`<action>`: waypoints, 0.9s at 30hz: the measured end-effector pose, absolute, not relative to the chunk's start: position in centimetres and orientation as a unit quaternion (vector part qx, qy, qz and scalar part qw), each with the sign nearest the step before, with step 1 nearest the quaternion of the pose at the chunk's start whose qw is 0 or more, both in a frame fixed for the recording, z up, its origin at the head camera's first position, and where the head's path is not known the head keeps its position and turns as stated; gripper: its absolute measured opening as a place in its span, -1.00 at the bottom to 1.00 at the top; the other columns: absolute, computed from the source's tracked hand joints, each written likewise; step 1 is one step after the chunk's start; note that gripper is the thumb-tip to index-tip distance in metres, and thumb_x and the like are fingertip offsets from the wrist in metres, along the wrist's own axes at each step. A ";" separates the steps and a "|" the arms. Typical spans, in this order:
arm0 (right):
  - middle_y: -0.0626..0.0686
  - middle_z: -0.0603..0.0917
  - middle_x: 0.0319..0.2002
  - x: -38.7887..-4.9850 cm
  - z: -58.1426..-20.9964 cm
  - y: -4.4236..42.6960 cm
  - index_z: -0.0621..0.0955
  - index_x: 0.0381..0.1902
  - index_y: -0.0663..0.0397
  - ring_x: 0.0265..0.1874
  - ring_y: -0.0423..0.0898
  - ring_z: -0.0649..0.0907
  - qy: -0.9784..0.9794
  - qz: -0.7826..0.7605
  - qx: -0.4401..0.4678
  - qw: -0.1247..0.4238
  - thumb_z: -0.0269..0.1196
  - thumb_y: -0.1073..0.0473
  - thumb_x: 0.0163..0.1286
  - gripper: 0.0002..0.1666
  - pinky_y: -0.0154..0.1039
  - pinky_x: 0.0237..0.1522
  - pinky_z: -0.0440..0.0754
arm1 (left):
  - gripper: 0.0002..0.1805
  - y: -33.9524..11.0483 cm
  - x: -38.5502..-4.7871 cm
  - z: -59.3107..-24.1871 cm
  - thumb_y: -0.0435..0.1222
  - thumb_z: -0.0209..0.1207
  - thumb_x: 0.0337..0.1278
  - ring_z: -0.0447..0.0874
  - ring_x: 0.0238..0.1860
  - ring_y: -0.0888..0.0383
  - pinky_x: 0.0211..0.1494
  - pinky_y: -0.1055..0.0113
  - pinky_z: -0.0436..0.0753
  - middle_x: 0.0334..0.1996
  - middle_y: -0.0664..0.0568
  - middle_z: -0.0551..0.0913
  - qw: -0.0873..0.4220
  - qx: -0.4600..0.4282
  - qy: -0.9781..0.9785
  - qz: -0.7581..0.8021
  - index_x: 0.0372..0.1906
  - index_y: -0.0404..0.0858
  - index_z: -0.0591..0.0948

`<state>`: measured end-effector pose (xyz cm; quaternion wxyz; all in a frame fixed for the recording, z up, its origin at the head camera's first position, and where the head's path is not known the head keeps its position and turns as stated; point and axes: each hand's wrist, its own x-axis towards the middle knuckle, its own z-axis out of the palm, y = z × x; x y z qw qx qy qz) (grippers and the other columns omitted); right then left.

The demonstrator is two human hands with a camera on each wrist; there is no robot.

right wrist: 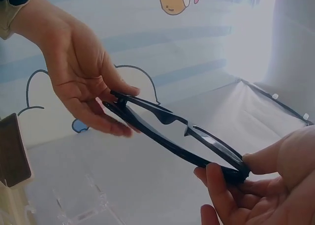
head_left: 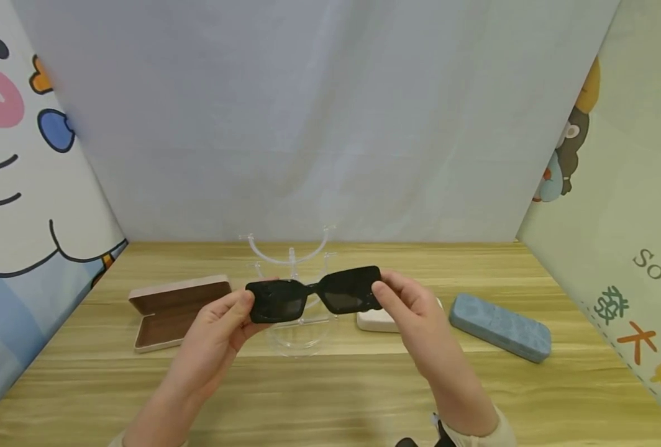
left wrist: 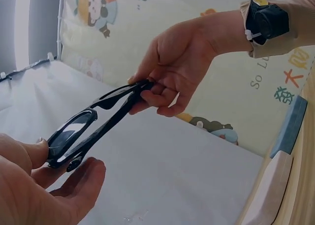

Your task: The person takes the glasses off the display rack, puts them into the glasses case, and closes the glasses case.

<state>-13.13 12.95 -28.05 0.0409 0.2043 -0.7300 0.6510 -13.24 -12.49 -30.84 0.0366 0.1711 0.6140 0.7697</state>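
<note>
Black rectangular sunglasses (head_left: 346,290) are held up above the table by both hands, tilted so that the right end is higher in the head view. My left hand (head_left: 213,338) pinches one outer end of the frame between thumb and fingers. At the other end, my right hand (head_left: 422,329) pinches the corner with its thumb in front. Both wrist views show the temples of the sunglasses (left wrist: 110,124) folded in behind the lenses. Behind the sunglasses stands a clear plastic display stand (head_left: 291,254), partly hidden by them.
An open case with a brown lining (head_left: 182,310) lies at the left. A white case (head_left: 376,320) sits partly behind my right hand, and a blue case (head_left: 501,328) lies farther right. Printed cloths hang at both sides, and a white cloth (head_left: 308,124) hangs behind the wooden table (head_left: 308,403).
</note>
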 end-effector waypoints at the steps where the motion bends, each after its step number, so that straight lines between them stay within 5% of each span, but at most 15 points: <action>1: 0.23 0.58 -0.04 -13.2 -28.1 12.9 0.48 0.05 0.36 0.01 -0.20 0.53 -0.731 0.652 0.201 0.035 -0.03 0.15 0.43 -0.59 -0.28 0.13 0.40 | -0.70 -12.5 -13.3 -30.9 -0.21 -0.12 0.35 0.48 0.10 0.25 0.05 0.36 0.53 0.06 0.14 0.54 0.033 0.176 0.605 0.776 -0.14 -0.09 0.65; 9: 0.25 0.54 0.04 -15.0 -29.3 12.6 0.41 0.15 0.36 0.15 -0.09 0.45 -0.726 0.660 0.191 -0.015 -0.03 0.15 0.43 -0.54 -0.06 0.25 0.26 | -0.76 -13.0 -13.5 -30.8 -0.19 -0.05 0.31 0.65 -0.15 0.25 0.03 0.39 0.54 -0.12 0.17 0.63 -0.013 0.139 0.642 0.754 -0.17 -0.05 0.64; 15: 0.29 0.56 0.01 -16.1 -30.8 11.1 0.41 0.16 0.33 -0.13 -0.17 0.63 -0.701 0.682 0.197 -0.063 0.00 0.14 0.41 -0.53 -0.08 0.14 0.42 | -0.84 -14.5 -13.8 -31.2 -0.20 0.01 0.27 0.66 -0.31 0.28 -0.11 0.46 0.57 -0.21 0.24 0.63 -0.058 0.069 0.689 0.719 -0.18 0.04 0.60; 22: 0.26 0.49 -0.12 -16.8 -32.8 8.0 0.43 0.08 0.41 -0.38 -0.19 0.67 -0.657 0.739 0.148 -0.036 0.09 0.37 0.31 -0.61 -0.17 -0.11 0.61 | -0.84 -16.6 -14.0 -32.3 -0.22 0.05 0.24 0.68 -0.40 0.23 -0.13 0.42 0.60 -0.22 0.23 0.61 -0.092 0.053 0.691 0.715 -0.15 -0.04 0.60; 27: 0.23 0.44 -0.13 -16.9 -34.2 6.0 0.35 0.08 0.43 -0.35 -0.16 0.64 -0.632 0.761 0.145 -0.025 0.10 0.44 0.26 -0.58 -0.13 -0.10 0.60 | -0.86 -17.8 -14.2 -33.5 -0.22 0.07 0.22 0.67 -0.36 0.30 -0.15 0.52 0.58 -0.27 0.25 0.62 -0.126 0.023 0.687 0.715 -0.19 -0.07 0.60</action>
